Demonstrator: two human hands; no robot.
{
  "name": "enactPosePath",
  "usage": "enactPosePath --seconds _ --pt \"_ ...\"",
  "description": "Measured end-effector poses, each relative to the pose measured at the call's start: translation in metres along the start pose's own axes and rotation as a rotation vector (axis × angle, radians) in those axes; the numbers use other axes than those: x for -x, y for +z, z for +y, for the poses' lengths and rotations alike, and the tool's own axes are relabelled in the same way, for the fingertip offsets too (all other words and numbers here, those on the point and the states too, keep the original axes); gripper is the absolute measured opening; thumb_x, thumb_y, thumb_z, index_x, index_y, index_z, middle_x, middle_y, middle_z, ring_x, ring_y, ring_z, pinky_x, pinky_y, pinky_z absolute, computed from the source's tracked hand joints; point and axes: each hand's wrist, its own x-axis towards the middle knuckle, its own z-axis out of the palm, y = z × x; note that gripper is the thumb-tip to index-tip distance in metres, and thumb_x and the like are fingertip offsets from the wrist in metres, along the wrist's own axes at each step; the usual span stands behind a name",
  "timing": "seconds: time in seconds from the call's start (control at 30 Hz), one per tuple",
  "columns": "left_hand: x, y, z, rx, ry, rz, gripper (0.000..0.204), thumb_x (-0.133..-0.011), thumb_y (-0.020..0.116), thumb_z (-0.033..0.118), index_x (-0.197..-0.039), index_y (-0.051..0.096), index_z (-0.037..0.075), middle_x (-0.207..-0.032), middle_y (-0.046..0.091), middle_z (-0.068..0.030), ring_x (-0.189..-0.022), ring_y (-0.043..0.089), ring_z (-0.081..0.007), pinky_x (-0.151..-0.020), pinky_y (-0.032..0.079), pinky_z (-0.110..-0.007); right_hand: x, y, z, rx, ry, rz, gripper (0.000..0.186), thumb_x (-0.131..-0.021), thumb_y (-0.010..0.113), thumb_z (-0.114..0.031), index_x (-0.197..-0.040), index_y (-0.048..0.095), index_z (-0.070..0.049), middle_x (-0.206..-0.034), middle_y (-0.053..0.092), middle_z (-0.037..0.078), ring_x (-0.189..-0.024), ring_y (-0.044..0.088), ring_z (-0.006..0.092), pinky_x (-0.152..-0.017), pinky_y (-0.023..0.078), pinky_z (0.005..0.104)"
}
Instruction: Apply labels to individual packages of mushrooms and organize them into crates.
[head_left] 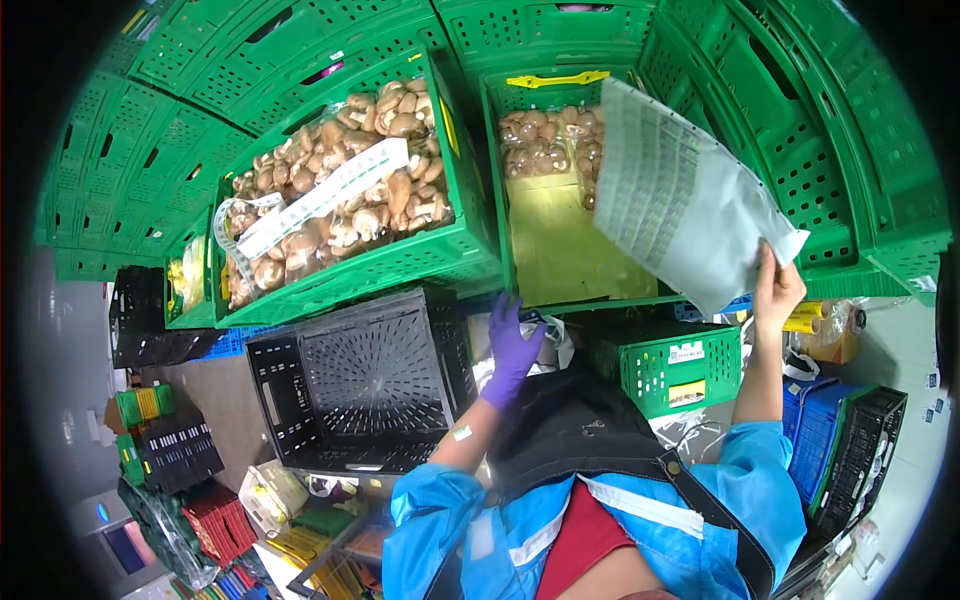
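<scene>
My right hand (775, 290), bare, pinches the corner of a translucent plastic sheet or bag (685, 190) with a printed grid, raised over the right side of a green crate (492, 190). In that crate, packed mushrooms (535, 135) lie at the far end on a yellowish base (550, 250). My left hand (515, 350), in a purple glove, has its fingers spread and holds nothing, just below that crate's near edge. To the left, a green crate (370, 260) is full of bagged mushrooms (400, 200) with long printed paper strips (320, 195) on top.
An empty black crate (280, 400) sits at my lower left. A smaller green crate (650, 370) is below the raised sheet. Green crates (170, 100) form walls behind. Stacked blue and black crates (855, 460) stand at the right, red and other crates (215, 520) at the lower left.
</scene>
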Motion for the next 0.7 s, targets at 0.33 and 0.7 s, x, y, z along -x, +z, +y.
enactPosePath --seconds 0.33,0.7 --pt "0.012 0.009 -0.023 1.42 -0.976 -0.178 0.045 -0.072 0.067 0.005 -0.113 0.05 -0.002 -0.104 0.058 -0.0116 -0.083 0.061 -0.0245 -0.073 0.05 -0.029 0.015 -0.036 0.002 0.078 0.081 0.063 0.015 -0.084 0.06 -0.006 -0.096 0.065 0.001 -0.078 0.067 0.007 -0.067 0.056 0.0065 -0.062 0.045 0.0227" --pt "0.014 0.065 -0.062 1.17 -0.643 -0.185 0.016 -0.078 0.064 0.013 -0.087 0.062 0.001 -0.087 0.064 -0.0068 -0.079 0.059 -0.0155 -0.072 0.045 -0.027 0.028 -0.039 0.015 -0.431 0.496 0.108 0.009 -0.085 0.062 -0.011 -0.085 0.067 -0.004 -0.071 0.059 -0.005 -0.059 0.04 -0.0006 -0.052 0.029 0.016"
